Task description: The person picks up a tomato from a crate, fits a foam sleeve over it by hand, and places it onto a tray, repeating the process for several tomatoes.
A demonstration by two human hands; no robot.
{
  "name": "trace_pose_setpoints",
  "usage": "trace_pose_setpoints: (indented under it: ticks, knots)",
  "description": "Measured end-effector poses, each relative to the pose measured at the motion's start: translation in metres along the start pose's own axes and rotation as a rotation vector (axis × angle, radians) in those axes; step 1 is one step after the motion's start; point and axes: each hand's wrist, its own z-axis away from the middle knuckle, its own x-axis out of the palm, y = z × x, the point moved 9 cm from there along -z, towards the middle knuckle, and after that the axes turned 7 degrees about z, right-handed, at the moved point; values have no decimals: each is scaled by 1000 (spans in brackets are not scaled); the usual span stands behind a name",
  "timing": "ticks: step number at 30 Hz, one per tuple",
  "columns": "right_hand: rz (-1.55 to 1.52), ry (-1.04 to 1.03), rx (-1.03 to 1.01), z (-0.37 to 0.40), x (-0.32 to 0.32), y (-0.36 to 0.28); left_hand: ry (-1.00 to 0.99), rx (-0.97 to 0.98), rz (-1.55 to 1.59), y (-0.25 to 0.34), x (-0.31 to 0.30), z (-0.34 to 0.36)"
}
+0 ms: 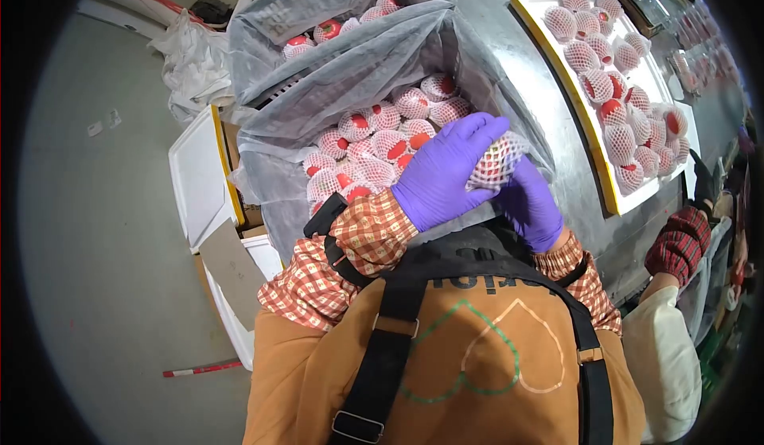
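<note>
Both my hands wear purple gloves and meet over the right side of the near lined crate (270, 139). Between them is a round red fruit in a white foam net (495, 163). My left hand (452, 168) is closed around it from the left and above, fingers pointing up and right. My right hand (532, 206) grips the net's right side from below, some of its fingers hidden behind the fruit. Inside the crate lie several more netted red fruits (390, 144), just left of and beyond my left hand.
A second lined crate (274, 15) with a few fruits adjoins at the back. At right, a white tray with yellow sides (606, 184) full of netted fruits rests on the metal table (509, 39). White boxes (195, 182) stand at left. A co-worker's plaid sleeve (678, 242) is at right.
</note>
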Motion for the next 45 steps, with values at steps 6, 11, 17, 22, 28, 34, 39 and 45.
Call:
trace_pose_setpoints:
  ticks: [6, 11, 17, 22, 28, 34, 39, 45]
  knots:
    - [23, -6, -5, -4, -8, 1, 116, 17, 41, 0, -2, 3]
    - [203, 15, 51, -8, 11, -15, 311, 193, -69, -22, -43, 3]
    - [574, 144, -38, -13, -1, -24, 673, -46, -517, -59, -202, -32]
    - [753, 82, -289, -11, -11, -22, 383, -65, -382, -95, -140, -20]
    - [861, 10, -472, -2, -7, -26, -310, -383, -155, -169, 37, 82]
    - [736, 135, -461, -2, -20, -34, -353, -16, -353, -126, 107, 49]
    - [750, 94, -547, -1, -18, -33, -453, -245, -186, -152, 120, 73]
    - [740, 90, -522, -2, -18, -32, -462, -365, -92, -155, 115, 67]
